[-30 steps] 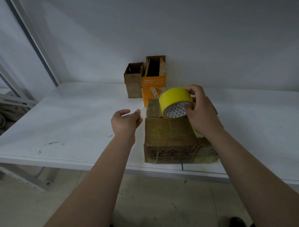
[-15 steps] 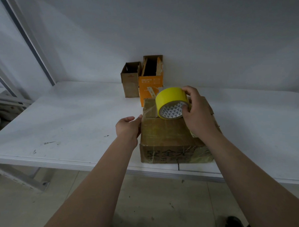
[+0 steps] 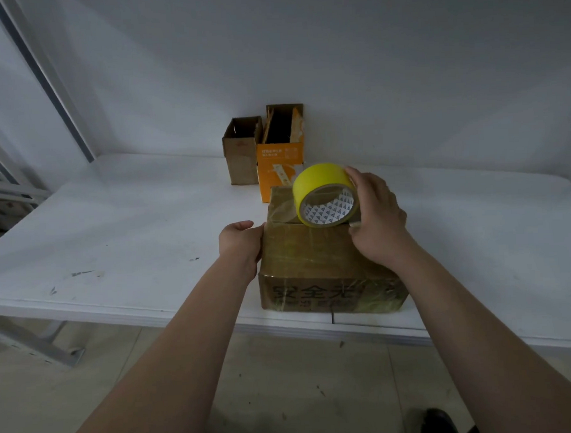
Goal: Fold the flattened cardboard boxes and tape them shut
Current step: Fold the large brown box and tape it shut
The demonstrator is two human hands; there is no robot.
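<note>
Left hand (image 3: 241,242) now touches brown box (image 3: 312,254) side (grip loosely open); right hand (image 3: 377,217) clasps yellow tape roll (image 3: 322,195) atop it.

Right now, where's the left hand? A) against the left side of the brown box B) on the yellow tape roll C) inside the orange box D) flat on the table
A: the left hand presses against the left side of the brown cardboard box, while the right hand holds the yellow tape roll on top.

Both forearms bare, no sleeves showing; hands bare; dark shoe (image 3: 437,421) below.
</note>
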